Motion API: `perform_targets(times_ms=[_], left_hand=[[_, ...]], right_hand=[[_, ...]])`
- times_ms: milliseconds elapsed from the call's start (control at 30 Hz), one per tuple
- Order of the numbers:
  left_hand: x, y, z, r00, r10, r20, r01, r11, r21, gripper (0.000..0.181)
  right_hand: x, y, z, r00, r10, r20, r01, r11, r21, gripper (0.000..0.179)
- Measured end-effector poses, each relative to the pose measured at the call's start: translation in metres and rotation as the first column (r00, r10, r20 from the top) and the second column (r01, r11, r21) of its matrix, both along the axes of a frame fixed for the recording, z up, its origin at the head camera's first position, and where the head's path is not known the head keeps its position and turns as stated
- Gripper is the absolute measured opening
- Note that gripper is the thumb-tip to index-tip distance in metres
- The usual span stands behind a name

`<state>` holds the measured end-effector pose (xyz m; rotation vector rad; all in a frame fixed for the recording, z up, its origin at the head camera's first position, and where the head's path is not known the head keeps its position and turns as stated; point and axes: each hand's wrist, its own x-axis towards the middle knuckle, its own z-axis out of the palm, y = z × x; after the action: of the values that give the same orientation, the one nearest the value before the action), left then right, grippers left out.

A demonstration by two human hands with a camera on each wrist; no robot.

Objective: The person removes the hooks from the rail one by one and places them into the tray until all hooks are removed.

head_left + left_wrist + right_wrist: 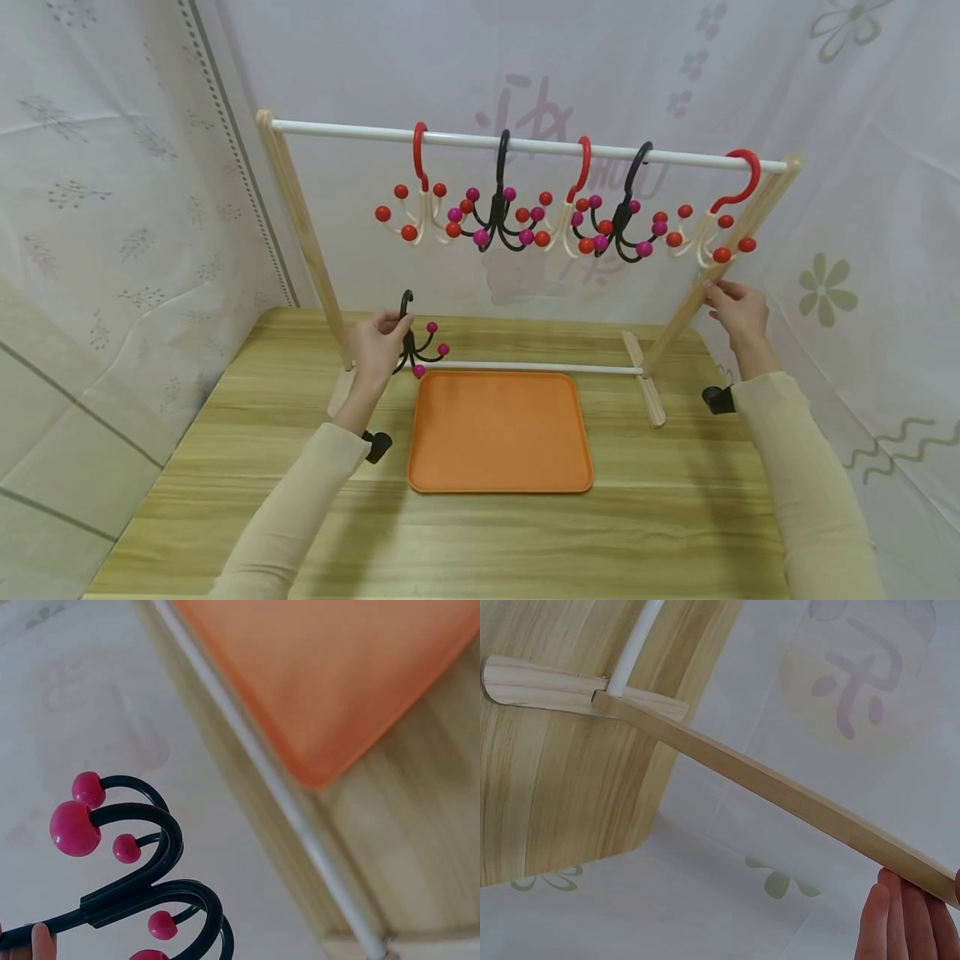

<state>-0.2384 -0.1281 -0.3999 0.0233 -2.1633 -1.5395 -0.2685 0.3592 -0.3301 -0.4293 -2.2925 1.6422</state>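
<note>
My left hand (377,348) pinches the stem of a black multi-prong hook hanger (124,892) with pink ball tips. It is upright in the head view, left of centre, low beside the rack's left post (303,221). On the right, my right hand (738,312) holds the rack's wooden right post (780,791), fingers (919,919) against one side and the thumb barely showing at the frame edge. From the white top rod (345,132) hang three red-hooked cream hangers with red balls, one at the far right (742,155), and two black hangers (498,204) with pink balls.
An orange tray (501,433) lies on the wood-grain table (525,542), just in front of the rack's white lower rod (540,367). Flat wooden feet (651,400) support the posts. A patterned pale curtain (135,167) surrounds the table's back and sides.
</note>
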Motion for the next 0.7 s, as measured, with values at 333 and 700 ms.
perform_targets(times_ms=[333, 700], left_hand=[[0.007, 0.021, -0.031, 0.996, -0.045, 0.079, 0.046, 0.999, -0.006, 0.022], [0.013, 0.036, -0.057, 0.991, -0.092, 0.096, 0.096, 0.995, -0.033, 0.016]], right_hand=[[0.0, 0.0, 0.0, 1.0, 0.003, -0.003, -0.003, 1.0, -0.003, 0.058], [0.0, 0.001, -0.001, 1.0, -0.007, 0.026, 0.006, 0.999, 0.04, 0.06]])
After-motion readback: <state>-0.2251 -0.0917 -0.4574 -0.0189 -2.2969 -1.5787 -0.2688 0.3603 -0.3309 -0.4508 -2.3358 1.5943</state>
